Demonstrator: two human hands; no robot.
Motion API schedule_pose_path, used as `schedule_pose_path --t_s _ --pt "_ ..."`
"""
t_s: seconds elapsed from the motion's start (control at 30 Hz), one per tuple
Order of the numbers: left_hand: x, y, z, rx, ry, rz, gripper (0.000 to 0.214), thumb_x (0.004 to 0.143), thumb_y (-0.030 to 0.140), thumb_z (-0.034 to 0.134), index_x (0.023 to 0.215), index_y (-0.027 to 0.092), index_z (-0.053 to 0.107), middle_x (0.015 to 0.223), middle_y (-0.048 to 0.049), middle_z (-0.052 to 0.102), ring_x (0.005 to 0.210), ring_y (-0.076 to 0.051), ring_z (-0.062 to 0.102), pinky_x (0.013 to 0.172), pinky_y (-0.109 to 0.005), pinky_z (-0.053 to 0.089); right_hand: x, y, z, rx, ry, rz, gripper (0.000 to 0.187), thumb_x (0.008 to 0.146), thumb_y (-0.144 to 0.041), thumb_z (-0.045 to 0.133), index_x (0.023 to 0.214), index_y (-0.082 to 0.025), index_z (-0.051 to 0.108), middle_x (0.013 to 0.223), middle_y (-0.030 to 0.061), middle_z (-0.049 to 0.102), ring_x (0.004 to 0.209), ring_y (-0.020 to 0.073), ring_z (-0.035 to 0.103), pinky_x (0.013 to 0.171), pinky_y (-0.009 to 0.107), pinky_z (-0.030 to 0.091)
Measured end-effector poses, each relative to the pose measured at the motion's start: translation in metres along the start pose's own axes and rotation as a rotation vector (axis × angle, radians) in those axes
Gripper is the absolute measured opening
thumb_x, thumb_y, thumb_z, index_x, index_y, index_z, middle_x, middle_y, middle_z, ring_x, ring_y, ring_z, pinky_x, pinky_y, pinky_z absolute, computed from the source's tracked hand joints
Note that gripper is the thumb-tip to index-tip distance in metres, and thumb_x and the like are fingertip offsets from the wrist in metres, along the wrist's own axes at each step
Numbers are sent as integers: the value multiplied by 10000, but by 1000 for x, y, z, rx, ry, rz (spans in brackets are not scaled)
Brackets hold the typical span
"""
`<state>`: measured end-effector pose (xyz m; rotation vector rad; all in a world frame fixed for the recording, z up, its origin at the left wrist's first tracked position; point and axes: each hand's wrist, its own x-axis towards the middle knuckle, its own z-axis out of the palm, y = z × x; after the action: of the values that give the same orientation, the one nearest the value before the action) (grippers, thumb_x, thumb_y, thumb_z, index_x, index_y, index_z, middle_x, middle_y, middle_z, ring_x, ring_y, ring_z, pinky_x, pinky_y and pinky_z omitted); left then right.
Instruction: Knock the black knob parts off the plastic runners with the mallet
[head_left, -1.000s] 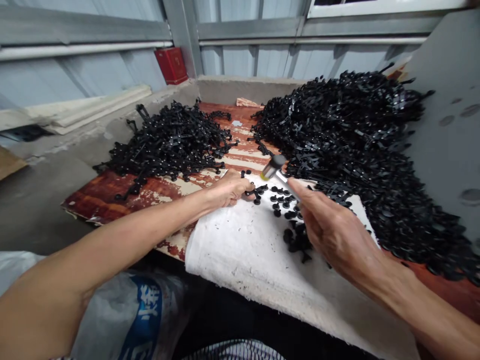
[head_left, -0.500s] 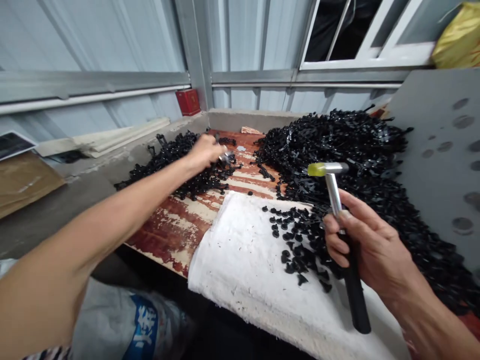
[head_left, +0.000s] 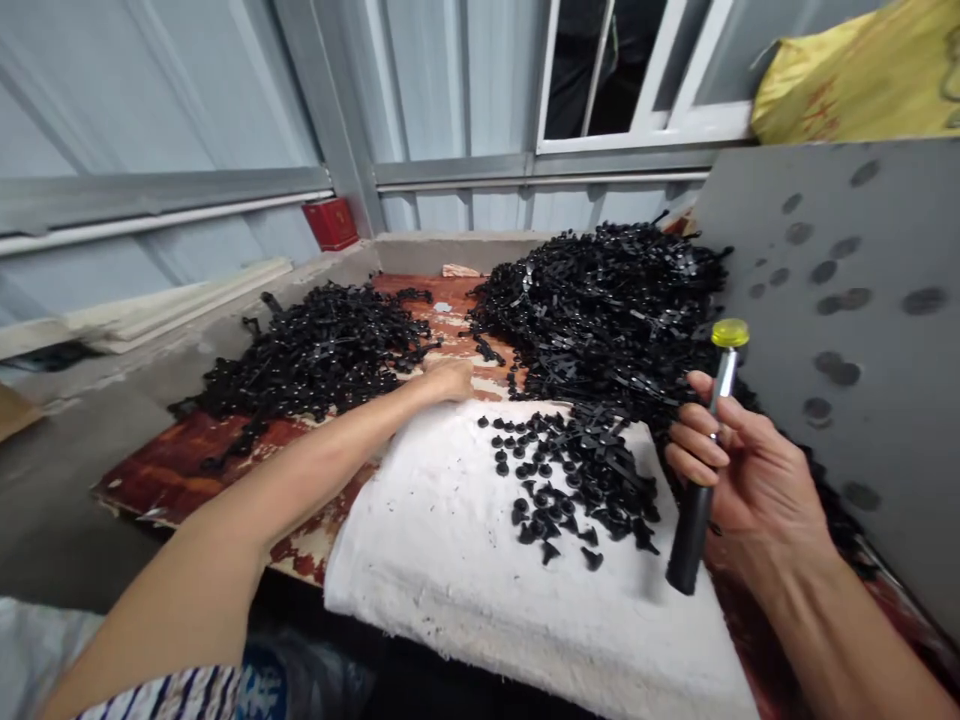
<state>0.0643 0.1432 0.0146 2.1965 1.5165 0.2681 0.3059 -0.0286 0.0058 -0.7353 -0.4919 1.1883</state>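
Note:
My right hand [head_left: 742, 480] grips a small hammer [head_left: 709, 450] by its black handle, with the yellow-capped head up beside the grey board. My left hand [head_left: 448, 380] rests on the worn red board at the far edge of the white cloth pad [head_left: 450, 540], fingers curled; whether it holds anything cannot be seen. Several small loose black plastic pieces [head_left: 562, 480] lie on the pad between the hands. A big pile of black plastic strips [head_left: 600, 310] lies behind them.
A smaller black pile [head_left: 315, 345] lies left on the red board [head_left: 217, 450]. A grey spotted board [head_left: 840, 330] leans at the right. A red box [head_left: 330, 222] stands on the ledge by the metal wall. A window and a yellow bag [head_left: 855, 85] are above.
My left hand has come back from the left pile to the far edge of the white pad. The hammer has swung up and right, away from the loose pieces.

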Motion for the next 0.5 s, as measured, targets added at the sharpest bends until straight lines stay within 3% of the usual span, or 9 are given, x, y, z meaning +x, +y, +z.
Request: schedule_pose_path --t_s 0.1,0.2,0.3,0.37,0.5 --pt "10 23 6 -94 -76 75 59 730 176 640 676 154 643 660 -49 672 602 -161 617 563 -233 415 2 -4 -2 -23 2 -31 239 699 -221 711 928 -231 643 556 -91 353 402 43 253 305 133 256" --pt "7 51 13 -181 -113 198 137 817 156 494 787 160 628 754 -35 677 579 -107 568 543 -209 403 4 -7 -2 -52 7 -34 260 685 -237 716 926 -240 619 544 -100 356 397 44 265 310 131 255" --pt "-12 74 27 -171 -186 329 64 778 234 586 799 185 622 694 9 626 575 -111 524 524 -210 360 3 -7 -1 -84 17 -10 293 672 -257 723 936 -236 598 539 -104 377 393 39 272 312 123 265" --pt "-26 84 37 -60 -208 440 126 749 310 643 798 197 616 651 23 581 583 -131 500 532 -231 336 2 -4 0 -119 37 9 316 669 -250 725 952 -233 586 556 -97 428 392 38 293 311 123 281" --pt "-39 93 47 105 -198 521 101 799 285 582 855 210 619 717 5 591 685 -167 542 602 -251 355 2 6 -1 -218 103 45 337 651 -181 727 944 -223 565 590 -72 507 390 47 353 296 137 314"
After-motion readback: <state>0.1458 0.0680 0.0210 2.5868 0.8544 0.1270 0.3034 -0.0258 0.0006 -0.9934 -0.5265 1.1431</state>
